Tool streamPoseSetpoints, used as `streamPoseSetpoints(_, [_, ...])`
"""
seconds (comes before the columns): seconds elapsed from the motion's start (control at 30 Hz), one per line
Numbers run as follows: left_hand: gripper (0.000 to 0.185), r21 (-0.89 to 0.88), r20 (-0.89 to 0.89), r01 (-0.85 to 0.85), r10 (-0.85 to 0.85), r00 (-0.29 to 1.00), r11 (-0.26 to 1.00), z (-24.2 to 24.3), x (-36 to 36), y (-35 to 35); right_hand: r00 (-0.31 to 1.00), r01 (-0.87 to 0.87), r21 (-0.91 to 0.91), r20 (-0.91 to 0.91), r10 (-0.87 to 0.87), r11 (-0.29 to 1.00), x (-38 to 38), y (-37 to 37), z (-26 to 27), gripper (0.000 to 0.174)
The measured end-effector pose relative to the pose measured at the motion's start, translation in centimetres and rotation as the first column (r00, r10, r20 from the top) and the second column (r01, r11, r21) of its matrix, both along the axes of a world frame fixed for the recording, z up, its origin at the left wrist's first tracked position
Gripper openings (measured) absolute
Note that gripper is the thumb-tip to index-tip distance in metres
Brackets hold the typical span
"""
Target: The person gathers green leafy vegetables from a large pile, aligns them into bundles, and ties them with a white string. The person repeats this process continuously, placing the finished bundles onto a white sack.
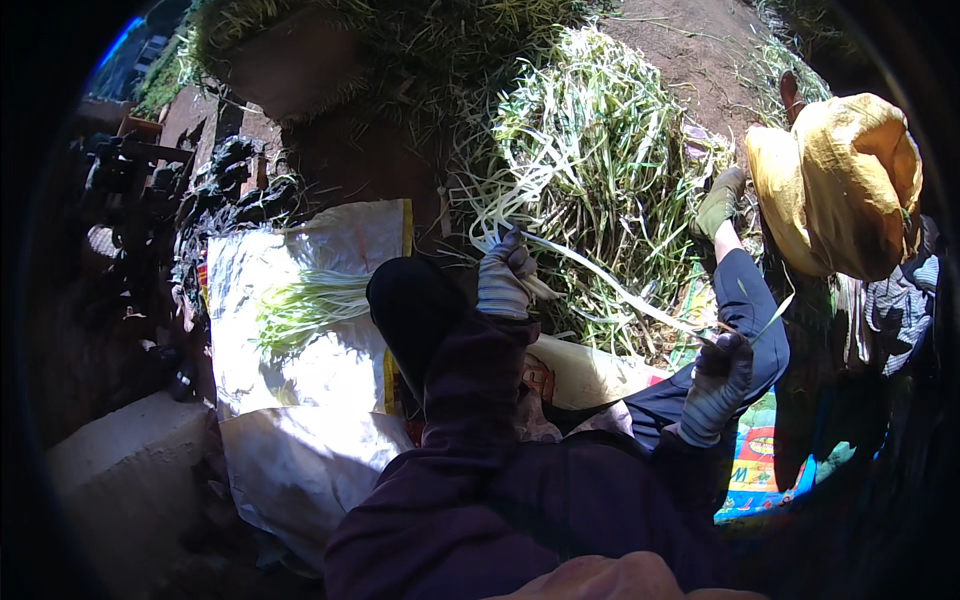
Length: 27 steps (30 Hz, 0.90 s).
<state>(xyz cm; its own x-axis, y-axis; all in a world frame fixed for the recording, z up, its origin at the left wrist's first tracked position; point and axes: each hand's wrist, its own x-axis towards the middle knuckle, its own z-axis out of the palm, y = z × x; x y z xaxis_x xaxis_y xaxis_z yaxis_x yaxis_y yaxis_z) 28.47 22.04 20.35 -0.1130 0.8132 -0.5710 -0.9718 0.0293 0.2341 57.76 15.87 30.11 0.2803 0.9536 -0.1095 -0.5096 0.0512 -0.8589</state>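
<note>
My left hand (pixel 506 274), in a striped glove, grips a small bunch of pale leafy stalks (pixel 493 231) in front of my bent knee. One long pale stalk (pixel 615 283) stretches from there to my right hand (pixel 720 386), also gloved. The right fingers are closed on its thin leafy end, near my right shin. Just beyond both hands rises a large heap of cut green-and-white stalks (pixel 600 150). To the left, a sheaf of pale green stalks (pixel 315 304) lies on a white woven sack (pixel 300 382).
A bulging yellow sack (pixel 847 187) stands at the right beside striped cloth (pixel 900 315). A colourful printed sack (pixel 757 457) lies by my right side. At lower left is a pale block (pixel 127 450). More cut greenery (pixel 450 45) lies on the brown ground at the top.
</note>
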Motion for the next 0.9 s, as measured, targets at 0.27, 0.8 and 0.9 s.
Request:
streamPoseSetpoints(0.27, [0.020, 0.222, 0.106, 0.055, -0.080, 0.991, 0.973, 1.6, 0.3, 0.3, 0.794, -0.098, -0.109, 0.590, 0.144, 0.989, 12.4, 3.8, -4.3, 0.025])
streamPoseSetpoints(0.8, [0.021, 0.207, -0.500, 0.194, -0.066, 0.863, 0.959, 5.5, -0.3, -1.8, 0.564, -0.570, -0.502, 0.337, 0.754, 0.651, -7.0, 6.5, -12.3, 0.018])
streamPoseSetpoints(0.9, [0.020, 0.238, -0.547, 0.115, 0.036, 0.836, 0.964, 7.0, -1.7, -1.3, -0.456, -0.366, -0.453, 0.849, 0.268, 0.813, -0.2, 6.5, -17.9, 0.027])
